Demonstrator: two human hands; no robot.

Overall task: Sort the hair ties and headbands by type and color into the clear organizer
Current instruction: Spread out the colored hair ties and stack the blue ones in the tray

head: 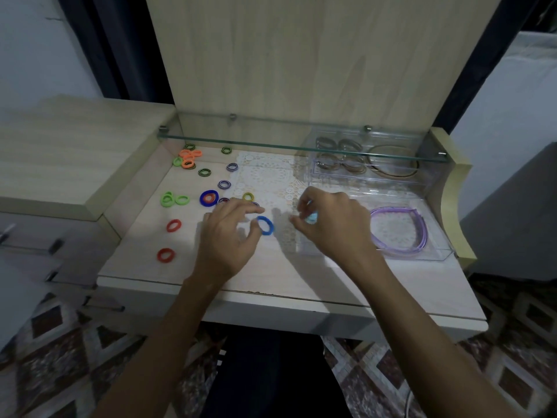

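My left hand (229,233) hovers palm-down over the middle of the tabletop (144,267), fingers loosely spread, thumb and forefinger bracketing a blue hair tie (265,225) at its 2 o'clock. I cannot tell whether the fingertips touch the tie; the grip looks wide and holds nothing. My right hand (331,221) sits just to the 3 o'clock of that tie, fingers curled in, its grip narrow around a small light-blue piece (311,218), too blurred for me to name.

Loose hair ties lie at 9 to 11 o'clock of my left hand: two red ones (174,225) toward the near edge, a green cluster (173,199), an orange pile (189,157) at the far corner, several striped ties (224,184), and a dark blue ring around a red one (209,198).

The clear organizer (434,254) stands at 3 o'clock of my right hand. Its near compartment holds purple headbands (391,245); the far section, under a glass shelf (271,140), holds thin brown hoops (391,161) and greyish ties (339,155). A white lace mat (271,170) lies between the loose ties and the organizer.
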